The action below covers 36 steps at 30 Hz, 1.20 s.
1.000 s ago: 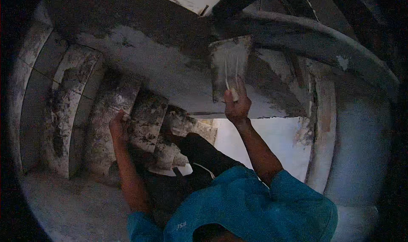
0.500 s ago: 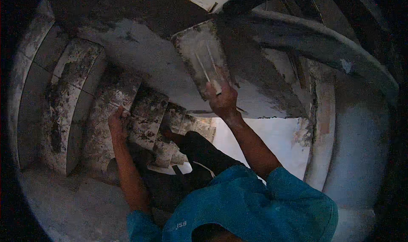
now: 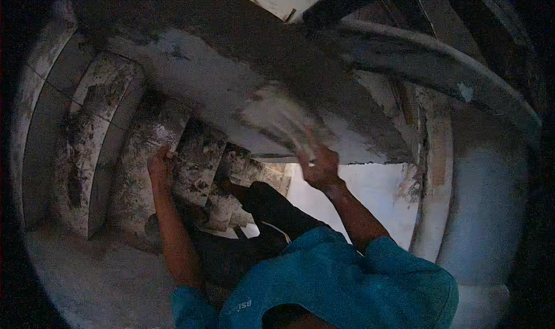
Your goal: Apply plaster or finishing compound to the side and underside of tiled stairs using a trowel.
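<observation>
My right hand grips a flat trowel at a patchy grey surface; my left hand is beside stained steps.

The trowel is ahead of me, over the surface's paler part, its broad blade slanting up and left from my fingers. I seem to hold it near one end so its flat face can lie along the surface, clear of my knuckles. My left fingers are curled, perhaps for balance. In this dim, blurred view I cannot tell whether they hold anything, or whether the blade touches.
</observation>
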Tool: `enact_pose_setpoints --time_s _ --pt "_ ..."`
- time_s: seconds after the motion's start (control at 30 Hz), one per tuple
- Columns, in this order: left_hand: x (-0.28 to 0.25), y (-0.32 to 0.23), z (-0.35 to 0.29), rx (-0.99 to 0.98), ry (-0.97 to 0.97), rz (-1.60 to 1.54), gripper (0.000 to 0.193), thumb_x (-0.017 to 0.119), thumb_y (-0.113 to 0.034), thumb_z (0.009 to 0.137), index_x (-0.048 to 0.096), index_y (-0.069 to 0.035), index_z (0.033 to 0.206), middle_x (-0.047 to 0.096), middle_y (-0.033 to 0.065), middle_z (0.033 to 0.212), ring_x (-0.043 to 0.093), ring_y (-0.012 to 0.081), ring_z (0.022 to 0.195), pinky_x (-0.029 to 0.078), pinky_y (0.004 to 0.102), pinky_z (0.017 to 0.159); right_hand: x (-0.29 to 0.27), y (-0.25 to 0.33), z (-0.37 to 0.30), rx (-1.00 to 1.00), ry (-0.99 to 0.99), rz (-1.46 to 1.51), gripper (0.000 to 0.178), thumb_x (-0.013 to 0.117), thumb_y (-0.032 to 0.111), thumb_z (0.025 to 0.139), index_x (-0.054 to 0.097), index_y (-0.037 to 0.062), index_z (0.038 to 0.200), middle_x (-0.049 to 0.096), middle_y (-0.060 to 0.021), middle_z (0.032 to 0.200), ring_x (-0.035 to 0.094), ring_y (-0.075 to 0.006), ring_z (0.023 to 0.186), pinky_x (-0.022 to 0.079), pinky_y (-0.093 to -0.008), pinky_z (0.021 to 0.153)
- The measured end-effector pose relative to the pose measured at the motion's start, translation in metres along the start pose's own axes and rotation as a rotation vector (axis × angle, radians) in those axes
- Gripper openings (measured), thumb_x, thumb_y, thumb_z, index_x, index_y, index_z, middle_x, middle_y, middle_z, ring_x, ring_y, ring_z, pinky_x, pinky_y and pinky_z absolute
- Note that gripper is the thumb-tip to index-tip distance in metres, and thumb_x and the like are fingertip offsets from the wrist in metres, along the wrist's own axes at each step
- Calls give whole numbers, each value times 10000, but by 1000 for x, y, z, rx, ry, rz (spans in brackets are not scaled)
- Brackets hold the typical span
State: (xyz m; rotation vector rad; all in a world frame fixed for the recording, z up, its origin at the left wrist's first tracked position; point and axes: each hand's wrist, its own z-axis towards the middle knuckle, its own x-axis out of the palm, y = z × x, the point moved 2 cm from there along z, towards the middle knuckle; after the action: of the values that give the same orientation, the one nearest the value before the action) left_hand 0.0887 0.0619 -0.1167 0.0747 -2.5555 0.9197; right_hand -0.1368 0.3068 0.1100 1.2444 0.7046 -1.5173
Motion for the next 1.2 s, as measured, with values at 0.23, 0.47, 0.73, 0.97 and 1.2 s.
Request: enact_pose_setpoints --time_s 0.23,0.47,0.73,0.97,1.2 --pt "17 -17 -17 -83 -116 162 303 584 -199 831 561 25 1034 541 21 672 528 144 630 408 301 558 -33 -39 16 277 -86 -147 516 560 188 822 374 44 1281 594 -215 991 628 -311 785 498 -369 651" --pt "10 -5 7 162 22 241 238 564 -196 842 593 4 969 558 42 708 533 158 633 425 354 600 10 -19 15 74 195 -46 496 541 258 813 413 78 1257 606 -208 919 611 -351 728 500 -395 608" --pt "16 -12 -12 36 -75 241 335 602 -259 816 577 7 1018 594 93 771 556 196 614 476 367 662 -48 -35 13 138 -223 -135 499 562 229 814 403 52 1253 614 -201 902 619 -312 732 489 -377 650" --pt "-3 10 18 184 -34 110 418 638 -283 792 555 27 1062 515 30 601 535 187 541 448 343 561 -24 -5 46 434 31 48 484 579 257 820 453 -12 1202 619 -217 826 639 -278 721 499 -350 615" --pt "15 -6 -1 42 -101 34 379 624 -257 805 568 36 1041 538 33 616 526 156 532 440 318 526 6 1 58 407 98 16 510 543 270 832 384 69 1273 619 -204 844 630 -294 729 505 -367 619"
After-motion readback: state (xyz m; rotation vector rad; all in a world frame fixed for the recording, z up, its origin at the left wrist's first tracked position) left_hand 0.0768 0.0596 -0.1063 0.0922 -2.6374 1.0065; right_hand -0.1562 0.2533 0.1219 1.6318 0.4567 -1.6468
